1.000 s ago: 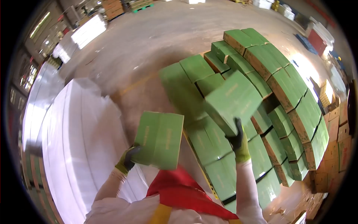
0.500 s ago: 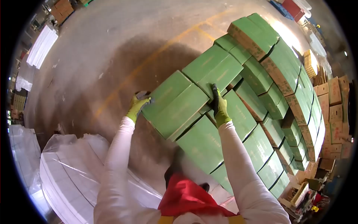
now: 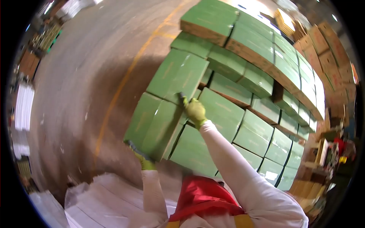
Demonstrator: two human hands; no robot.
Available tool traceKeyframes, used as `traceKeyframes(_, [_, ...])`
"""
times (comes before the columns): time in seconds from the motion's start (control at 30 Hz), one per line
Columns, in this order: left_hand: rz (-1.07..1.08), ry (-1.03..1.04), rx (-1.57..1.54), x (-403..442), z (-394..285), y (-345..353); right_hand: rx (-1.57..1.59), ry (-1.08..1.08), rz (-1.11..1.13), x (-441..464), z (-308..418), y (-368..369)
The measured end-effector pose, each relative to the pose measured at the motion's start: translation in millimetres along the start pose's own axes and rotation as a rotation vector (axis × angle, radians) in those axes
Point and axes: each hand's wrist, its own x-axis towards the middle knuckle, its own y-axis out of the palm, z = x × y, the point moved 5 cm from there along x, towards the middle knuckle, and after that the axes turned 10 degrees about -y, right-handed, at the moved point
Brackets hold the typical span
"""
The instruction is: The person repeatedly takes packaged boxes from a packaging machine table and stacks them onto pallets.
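A green carton (image 3: 152, 121) sits at the near left corner of a stack of green cartons. My left hand (image 3: 143, 159), in a yellow-green glove with dark fingertips, grips its near end at the lower edge. At the opposite end my right hand (image 3: 195, 111), gloved the same way, holds the upper right edge, with part of the fingers hidden. Just beyond my right fingertips lies another green carton (image 3: 178, 74), touching the first one. Lower green cartons (image 3: 197, 148) stand to the right of the held one.
Higher rows of green cartons (image 3: 251, 36) rise at the back right. White plastic-wrapped bundles (image 3: 106, 201) lie at the near left. A yellow line (image 3: 125, 83) crosses the concrete floor. Brown cartons (image 3: 330, 64) are stacked at the far right.
My view has turned, shifting the stack leftward. My left hand has moved from the carton's far left side to its near end. The held carton has swung into closer line with the stack.
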Motion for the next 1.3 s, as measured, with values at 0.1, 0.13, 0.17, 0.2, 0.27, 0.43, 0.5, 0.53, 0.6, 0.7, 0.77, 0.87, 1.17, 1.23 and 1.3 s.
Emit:
traceKeyframes(0.1, [0.044,-0.103,-0.489,11,-4,15,0.120,-0.169,0.036,7,-9,7])
traceKeyframes(0.13, [0.078,-0.154,-0.800,9,-10,19,0.223,-0.205,0.102,10,-13,8])
traceKeyframes(0.17, [0.096,-0.203,-1.114,7,-17,24,0.066,-0.385,0.043,14,-22,23])
traceKeyframes(0.2, [0.085,-0.230,-1.251,6,-25,22,0.112,-0.407,-0.032,-3,-32,17])
traceKeyframes(0.27, [-0.002,-0.175,-1.067,1,-51,9,0.401,-0.301,-0.219,-54,-54,-26])
traceKeyframes(0.43, [-0.223,0.336,-0.309,-106,-184,85,0.424,-0.423,-0.380,-278,-228,-155])
traceKeyframes(0.5, [-0.186,0.428,-0.311,-205,-232,140,0.536,-0.272,-0.443,-385,-330,-212])
traceKeyframes(0.53, [-0.157,0.460,-0.323,-261,-252,170,0.608,-0.188,-0.523,-446,-382,-241])
traceKeyframes(0.6, [-0.027,0.453,-0.368,-372,-280,233,0.520,-0.044,-0.765,-564,-476,-307])
traceKeyframes(0.7, [0.338,0.408,-0.462,-527,-334,335,0.507,0.307,-1.069,-703,-603,-363])
traceKeyframes(0.77, [0.736,0.344,-0.530,-627,-385,409,0.545,0.490,-1.155,-767,-663,-390])
traceKeyframes(0.87, [1.445,0.307,-0.491,-807,-493,523,0.638,0.591,-1.180,-801,-732,-417])
traceKeyframes(1.17, [1.596,-0.431,-0.106,-1068,-465,961,0.559,1.088,-0.418,-964,-1017,-257])
traceKeyframes(1.23, [1.636,-0.792,-0.140,-1098,-402,1029,0.633,1.465,-0.353,-1037,-1023,-260])
traceKeyframes(1.3, [1.586,-0.918,-0.130,-1116,-417,1059,0.893,1.748,-0.258,-1076,-1039,-278])
